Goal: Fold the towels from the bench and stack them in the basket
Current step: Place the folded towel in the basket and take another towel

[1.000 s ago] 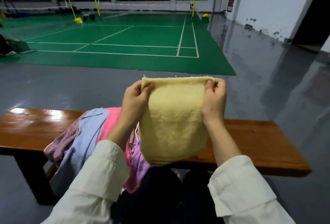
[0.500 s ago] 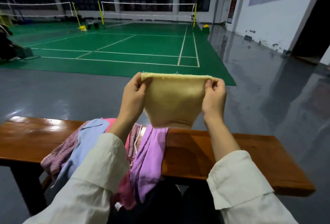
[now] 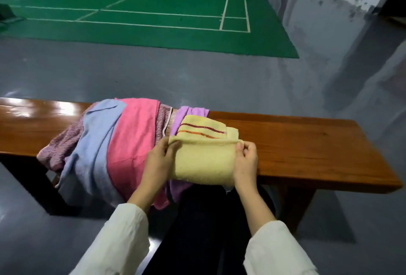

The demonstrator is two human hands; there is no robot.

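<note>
A pale yellow towel with red and orange stripes lies folded on the wooden bench, its near part doubled over toward me. My left hand pinches the folded edge's left corner. My right hand pinches its right corner. Left of it, a pile of loose towels drapes over the bench: pink, light blue, mauve and purple. No basket is in view.
Bare glossy bench top stretches to the right of the yellow towel and at the far left. Grey floor surrounds the bench, with a green court mat beyond. My dark-trousered legs are at the bench's near edge.
The yellow towel, held up in the air with both hands before, now lies on the bench with its top edge folded down. My view has tilted downward.
</note>
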